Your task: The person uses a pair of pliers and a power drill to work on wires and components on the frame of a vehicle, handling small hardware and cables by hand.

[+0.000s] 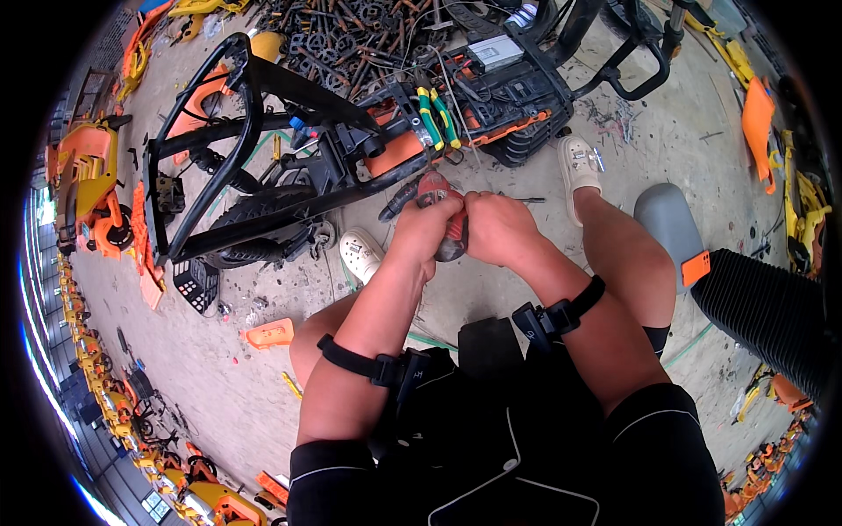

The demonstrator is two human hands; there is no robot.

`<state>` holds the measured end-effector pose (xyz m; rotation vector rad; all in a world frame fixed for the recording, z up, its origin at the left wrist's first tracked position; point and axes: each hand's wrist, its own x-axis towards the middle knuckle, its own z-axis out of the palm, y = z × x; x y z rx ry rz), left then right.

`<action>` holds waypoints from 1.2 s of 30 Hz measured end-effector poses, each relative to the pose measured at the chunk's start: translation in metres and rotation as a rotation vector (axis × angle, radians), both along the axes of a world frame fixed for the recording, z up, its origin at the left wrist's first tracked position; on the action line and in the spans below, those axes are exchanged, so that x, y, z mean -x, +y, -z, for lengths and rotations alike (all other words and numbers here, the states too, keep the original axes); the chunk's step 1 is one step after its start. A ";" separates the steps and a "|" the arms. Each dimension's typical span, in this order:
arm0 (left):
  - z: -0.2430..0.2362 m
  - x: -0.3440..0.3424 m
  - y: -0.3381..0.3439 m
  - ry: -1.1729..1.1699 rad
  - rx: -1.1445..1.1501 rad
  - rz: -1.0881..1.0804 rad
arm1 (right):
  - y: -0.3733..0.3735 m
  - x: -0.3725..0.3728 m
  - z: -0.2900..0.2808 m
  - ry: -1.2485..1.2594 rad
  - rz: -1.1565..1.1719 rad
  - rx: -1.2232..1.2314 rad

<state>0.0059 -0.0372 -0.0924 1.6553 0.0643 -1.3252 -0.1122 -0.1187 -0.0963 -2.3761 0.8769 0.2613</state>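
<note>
A red and black power drill is between my hands, low in front of the vehicle frame. My left hand is closed around one side of it. My right hand is closed against the other side, with its fingers mostly hidden. A thin dark rod shows just beyond my right hand; I cannot tell whether it is held or lies on the floor. Pliers with green and yellow handles rest on the black vehicle frame, beside a second similar tool.
A black tyre lies under the frame. Behind it is a heap of rusty metal parts. A grey seat with an orange phone on it stands at my right. Orange panels and a black crate lie at left.
</note>
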 end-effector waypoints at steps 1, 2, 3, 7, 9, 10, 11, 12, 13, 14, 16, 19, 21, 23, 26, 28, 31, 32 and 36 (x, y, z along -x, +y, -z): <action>0.000 0.000 0.000 -0.001 0.001 0.000 | 0.000 0.000 0.000 -0.001 0.000 0.001; -0.001 0.000 0.000 -0.003 0.002 -0.001 | 0.000 0.000 0.000 -0.001 0.000 0.001; -0.001 0.000 0.000 -0.004 0.003 -0.002 | 0.000 -0.001 -0.001 -0.002 0.000 0.001; -0.005 0.000 -0.001 -0.002 0.005 0.011 | 0.000 0.000 0.001 -0.013 0.004 0.014; -0.009 0.000 -0.001 0.002 0.008 0.021 | 0.000 0.000 0.003 -0.021 0.003 0.013; -0.008 0.000 -0.001 0.004 0.014 0.022 | 0.000 0.000 0.003 -0.025 0.003 0.012; -0.006 -0.001 0.000 0.005 0.020 0.023 | 0.000 0.000 0.002 -0.025 0.004 0.013; -0.005 -0.002 0.000 0.007 0.027 0.024 | 0.001 0.000 0.001 -0.026 0.005 0.015; -0.004 -0.002 0.000 0.007 0.025 0.019 | 0.001 0.000 0.001 -0.026 0.007 0.016; -0.004 -0.001 0.000 0.006 0.022 0.014 | 0.001 0.000 0.001 -0.028 0.005 0.016; -0.003 -0.001 0.000 0.005 0.020 0.008 | 0.001 0.000 0.002 -0.033 0.003 0.014; -0.002 -0.001 0.000 0.002 0.017 0.007 | 0.001 0.000 0.003 -0.032 0.006 0.011; 0.000 -0.002 0.000 0.004 0.011 0.007 | 0.001 0.000 0.002 -0.032 0.005 0.015; 0.001 -0.002 -0.001 0.002 0.012 0.008 | 0.001 0.000 0.001 -0.029 0.005 0.013; 0.000 -0.002 -0.001 -0.002 0.014 0.007 | 0.000 0.000 0.001 -0.022 0.006 0.005; 0.000 -0.001 -0.002 -0.005 0.015 0.006 | 0.000 0.000 0.001 -0.020 0.008 0.003; 0.002 -0.002 -0.002 -0.006 0.015 0.010 | -0.001 0.000 0.001 -0.024 0.006 0.004; 0.003 -0.002 -0.002 -0.004 0.016 0.013 | -0.001 0.000 0.001 -0.020 0.006 0.005; 0.001 -0.002 -0.002 -0.005 0.008 0.012 | -0.001 0.000 0.001 -0.015 0.004 0.007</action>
